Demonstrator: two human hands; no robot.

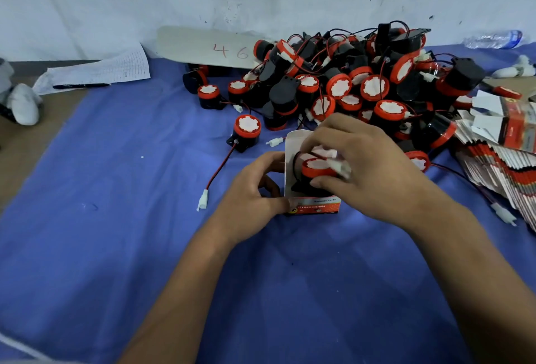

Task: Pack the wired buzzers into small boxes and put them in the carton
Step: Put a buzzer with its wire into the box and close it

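Observation:
A small red and white box point(314, 205) stands open on the blue cloth at the centre. My left hand point(255, 192) grips its left side. My right hand point(368, 169) holds a red-and-black wired buzzer point(317, 169) with its white plug, partly inside the box's open top. Behind lies a big pile of buzzers point(348, 85) with red and black wires. One loose buzzer point(246, 131) sits to the left of the box, its wire ending in a white plug point(203, 199). No carton is in view.
A fanned stack of flat unfolded boxes point(499, 166) lies at the right. A cardboard strip marked 46 point(208, 47) leans on the wall. A paper sheet with a pen point(95, 76) lies at the left, a plastic bottle point(493, 39) far right.

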